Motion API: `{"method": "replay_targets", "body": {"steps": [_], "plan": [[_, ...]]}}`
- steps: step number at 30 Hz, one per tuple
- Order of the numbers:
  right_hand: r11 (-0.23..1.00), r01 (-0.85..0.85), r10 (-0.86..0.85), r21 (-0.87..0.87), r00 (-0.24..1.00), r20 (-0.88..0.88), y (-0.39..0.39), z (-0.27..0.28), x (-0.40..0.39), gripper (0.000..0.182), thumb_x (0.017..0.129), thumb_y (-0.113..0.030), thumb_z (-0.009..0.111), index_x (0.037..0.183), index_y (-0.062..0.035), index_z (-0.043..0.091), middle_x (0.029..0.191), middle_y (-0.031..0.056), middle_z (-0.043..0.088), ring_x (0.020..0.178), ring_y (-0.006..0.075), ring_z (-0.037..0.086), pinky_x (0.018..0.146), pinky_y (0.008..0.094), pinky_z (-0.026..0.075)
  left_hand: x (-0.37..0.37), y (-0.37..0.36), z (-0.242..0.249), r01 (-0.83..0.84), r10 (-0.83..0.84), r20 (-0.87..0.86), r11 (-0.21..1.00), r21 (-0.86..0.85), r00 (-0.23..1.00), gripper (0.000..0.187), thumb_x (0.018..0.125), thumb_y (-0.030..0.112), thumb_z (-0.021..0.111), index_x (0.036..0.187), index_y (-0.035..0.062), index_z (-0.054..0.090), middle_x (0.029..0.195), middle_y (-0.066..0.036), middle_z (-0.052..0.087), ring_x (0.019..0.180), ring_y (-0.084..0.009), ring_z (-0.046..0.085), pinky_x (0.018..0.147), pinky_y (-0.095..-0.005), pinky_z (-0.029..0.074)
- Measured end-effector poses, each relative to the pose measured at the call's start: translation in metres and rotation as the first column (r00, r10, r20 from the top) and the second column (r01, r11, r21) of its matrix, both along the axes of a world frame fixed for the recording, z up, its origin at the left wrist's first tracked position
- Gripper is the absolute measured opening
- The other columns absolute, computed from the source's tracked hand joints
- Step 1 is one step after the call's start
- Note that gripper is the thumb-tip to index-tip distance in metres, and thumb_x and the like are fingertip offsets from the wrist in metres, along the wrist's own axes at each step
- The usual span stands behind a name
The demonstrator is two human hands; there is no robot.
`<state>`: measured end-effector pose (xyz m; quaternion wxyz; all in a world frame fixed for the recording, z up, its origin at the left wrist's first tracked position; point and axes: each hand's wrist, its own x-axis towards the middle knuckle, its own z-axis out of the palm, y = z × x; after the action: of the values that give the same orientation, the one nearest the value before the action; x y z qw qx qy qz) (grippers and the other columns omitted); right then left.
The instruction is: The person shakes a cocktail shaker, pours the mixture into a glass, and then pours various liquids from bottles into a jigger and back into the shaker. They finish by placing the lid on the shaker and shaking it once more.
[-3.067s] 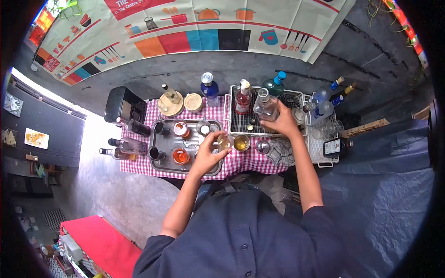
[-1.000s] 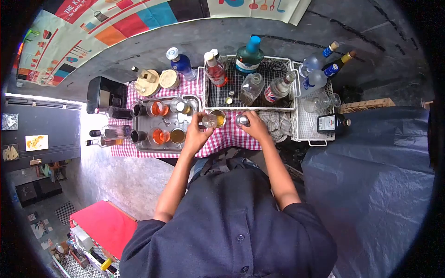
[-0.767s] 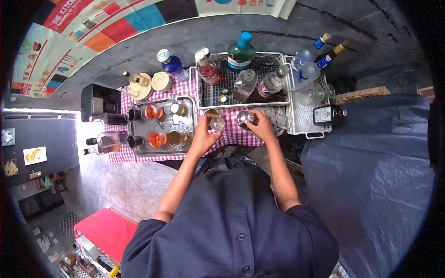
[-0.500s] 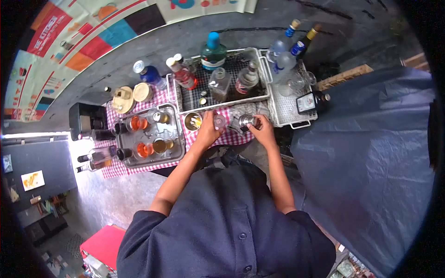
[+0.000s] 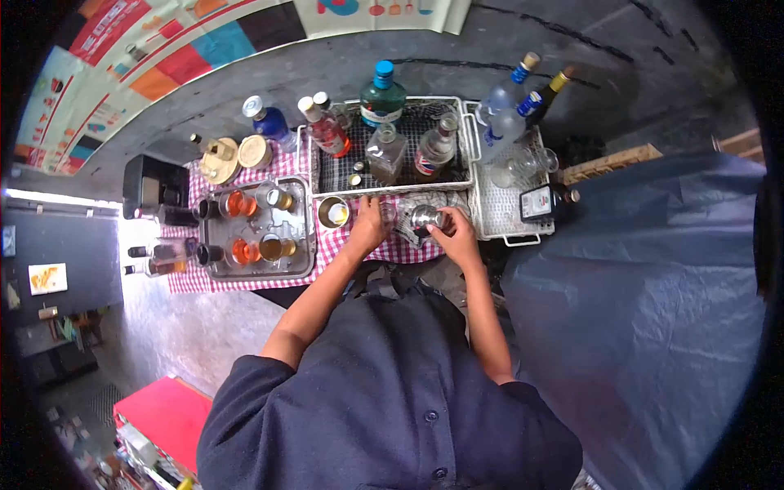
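My left hand (image 5: pixel 368 227) is closed around the side of a clear drinking glass (image 5: pixel 389 216) at the front of the checkered cloth (image 5: pixel 333 238). To its right, my right hand (image 5: pixel 457 240) grips a shiny steel cocktail shaker (image 5: pixel 425 217) over a grey patterned towel (image 5: pixel 447 198). The glass and the shaker are close together. What is inside them is too small to make out. Just left of my left hand stands a metal tin (image 5: pixel 323 214) with something pale and yellow in it.
A metal tray (image 5: pixel 233 278) at the left carries several glasses of orange, amber and dark drinks. Behind my hands, a white wire basket (image 5: pixel 371 193) holds several bottles. More bottles and glasses fill a second white basket (image 5: pixel 510 230) at the right. Dark sheeting (image 5: pixel 637 302) hangs beside it.
My head view has shifted slightly. The shaker sits a little further left, nearer the glass, and my right hand has turned with it. My left hand remains at the glass.
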<state>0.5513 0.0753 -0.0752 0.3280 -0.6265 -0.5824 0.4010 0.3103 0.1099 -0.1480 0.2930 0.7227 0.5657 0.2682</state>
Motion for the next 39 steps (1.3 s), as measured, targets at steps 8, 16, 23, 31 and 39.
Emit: {"method": "replay_targets", "body": {"steps": [8, 16, 23, 31, 39], "plan": [[0.982, -0.138, 0.147, 0.13, 0.987, -0.06, 0.029, 0.022, -0.043, 0.04, 0.082, -0.022, 0.08, 0.114, -0.0048, 0.062, 0.101, 0.0104, 0.06, 0.095, 0.0257, 0.062, 0.083, 0.0368, 0.049, -0.046, -0.043, 0.091, -0.182, 0.181, 0.056, 0.983, 0.022, 0.982, 0.058, 0.074, 0.008, 0.078, 0.124, -0.0028, 0.051, 0.117, -0.022, 0.051, 0.112, -0.0403, 0.052, 0.097, -0.0456, 0.045], [0.931, -0.334, 0.352, 0.144, 0.928, -0.123, 0.057, 0.022, -0.113, 0.037, 0.08, -0.018, 0.08, 0.109, -0.0026, 0.063, 0.094, 0.0089, 0.06, 0.084, 0.0206, 0.06, 0.074, 0.0325, 0.049, -0.085, -0.067, -0.016, -0.458, 0.46, 0.129, 0.888, -0.053, 0.878, 0.093, 0.066, 0.015, 0.088, 0.139, -0.007, 0.035, 0.131, -0.027, 0.048, 0.125, -0.0404, 0.048, 0.106, -0.0431, 0.041], [0.915, -0.375, 0.385, 0.148, 0.922, -0.046, 0.068, 0.001, -0.138, 0.039, 0.081, -0.021, 0.08, 0.111, -0.0034, 0.062, 0.092, 0.0067, 0.054, 0.079, 0.0194, 0.057, 0.069, 0.0318, 0.047, -0.062, -0.041, -0.017, -0.569, 0.566, 0.353, 0.816, -0.107, 0.745, 0.071, 0.063, 0.007, 0.081, 0.126, -0.0002, 0.05, 0.117, -0.02, 0.059, 0.113, -0.036, 0.059, 0.098, -0.0424, 0.047], [0.884, -0.45, 0.451, 0.128, 0.892, 0.019, 0.075, 0.023, -0.152, 0.043, 0.08, -0.026, 0.081, 0.112, -0.0026, 0.063, 0.092, 0.0088, 0.058, 0.082, 0.0215, 0.06, 0.072, 0.0338, 0.048, -0.062, -0.035, 0.006, -0.554, 0.544, 0.402, 0.826, -0.103, 0.736, 0.063, 0.068, 0.015, 0.082, 0.123, 0.0016, 0.054, 0.111, -0.017, 0.064, 0.103, -0.0329, 0.065, 0.09, -0.0407, 0.051], [0.742, -0.579, 0.555, 0.339, 0.813, 0.174, 0.072, 0.096, -0.18, 0.044, 0.081, -0.03, 0.077, 0.107, -0.0002, 0.06, 0.097, 0.016, 0.059, 0.089, 0.0343, 0.062, 0.078, 0.0423, 0.05, -0.107, -0.056, 0.068, -0.335, 0.291, 0.384, 0.941, 0.051, 0.876, 0.082, 0.064, 0.019, 0.087, 0.133, 0.0015, 0.047, 0.12, -0.019, 0.058, 0.115, -0.0373, 0.059, 0.097, -0.0438, 0.048]]}}
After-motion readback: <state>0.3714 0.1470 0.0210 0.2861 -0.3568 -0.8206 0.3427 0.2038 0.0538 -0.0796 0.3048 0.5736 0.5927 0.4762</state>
